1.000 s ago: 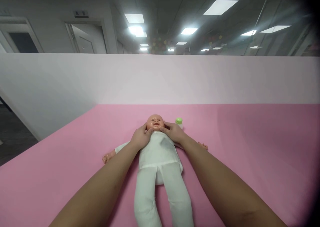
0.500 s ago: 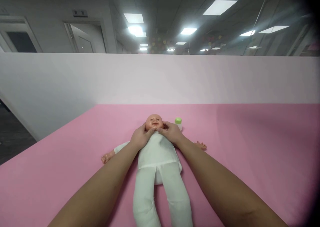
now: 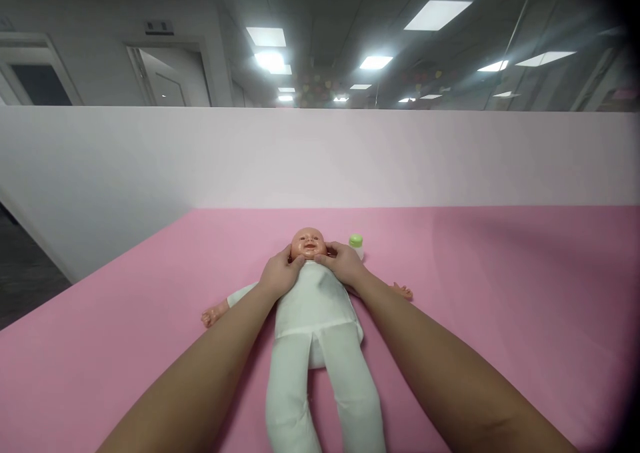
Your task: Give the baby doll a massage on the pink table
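Remote watch, head camera; notes run big to small.

Pink tabletop (image 3: 500, 313), smooth and matt, fills most of the lower view. Behind it stands a plain pale panel (image 3: 320, 156), flat-faced, with a straight top edge.

Doll (image 3: 316, 303) lies face up in the middle, legs toward me. White cloth clothing, soft-looking, creased at the knees, with a seam across the lower top. Both arms spread outward on the pink.

Both bare forearms reach in from below, flanking the torso. Left hand (image 3: 281, 271) cups one side of the doll's head (image 3: 308, 240); right hand (image 3: 347, 262) cups the other. Grip: each partly closed, fingers curved by the cheeks, thumbs near the chin. I cannot tell how hard they press, or whether the head is raised.

Just changed: very little. Thumbs sit slightly wider apart under the chin than half a second ago; I read that as a small adjustment within the same two-sided hold.

Head is rounded, hairless, glossy like moulded plastic, mouth open. Small container (image 3: 356, 241) stands upright just beyond the right hand: green rounded lid, pale body partly hidden. Doll's small hands show the same shine, fingers moulded.
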`<state>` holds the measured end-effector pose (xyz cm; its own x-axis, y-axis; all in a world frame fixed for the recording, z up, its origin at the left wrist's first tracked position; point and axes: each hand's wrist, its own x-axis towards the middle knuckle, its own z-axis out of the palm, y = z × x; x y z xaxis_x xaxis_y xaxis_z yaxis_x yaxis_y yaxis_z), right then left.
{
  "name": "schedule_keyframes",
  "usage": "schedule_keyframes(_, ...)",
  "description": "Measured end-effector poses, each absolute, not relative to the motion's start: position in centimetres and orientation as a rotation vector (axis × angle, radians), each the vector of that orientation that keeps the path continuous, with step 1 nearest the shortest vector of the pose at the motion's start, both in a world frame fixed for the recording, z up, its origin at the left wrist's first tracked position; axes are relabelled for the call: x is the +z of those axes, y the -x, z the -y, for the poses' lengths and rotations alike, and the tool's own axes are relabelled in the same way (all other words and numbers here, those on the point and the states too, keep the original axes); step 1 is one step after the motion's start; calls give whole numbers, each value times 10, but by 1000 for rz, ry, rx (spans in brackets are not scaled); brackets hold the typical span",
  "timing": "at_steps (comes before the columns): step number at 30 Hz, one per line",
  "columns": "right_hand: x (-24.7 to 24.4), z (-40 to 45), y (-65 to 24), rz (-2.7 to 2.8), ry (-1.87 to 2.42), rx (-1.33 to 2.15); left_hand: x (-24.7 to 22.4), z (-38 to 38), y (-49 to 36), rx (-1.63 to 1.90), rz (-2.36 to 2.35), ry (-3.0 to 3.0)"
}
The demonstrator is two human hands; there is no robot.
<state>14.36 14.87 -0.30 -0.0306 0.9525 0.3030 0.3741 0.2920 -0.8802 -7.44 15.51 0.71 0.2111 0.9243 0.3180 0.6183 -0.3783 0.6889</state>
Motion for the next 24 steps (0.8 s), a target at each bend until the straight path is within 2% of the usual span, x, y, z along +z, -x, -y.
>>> schedule_keyframes(10, 1, -151, -153, 1576, 1065, 967, -1, -166, 78, 1038, -1460, -2058)
schedule_keyframes(24, -5, -151, -139, 1646, 1441, 531, 9, -151, 70, 984, -1514, -2095)
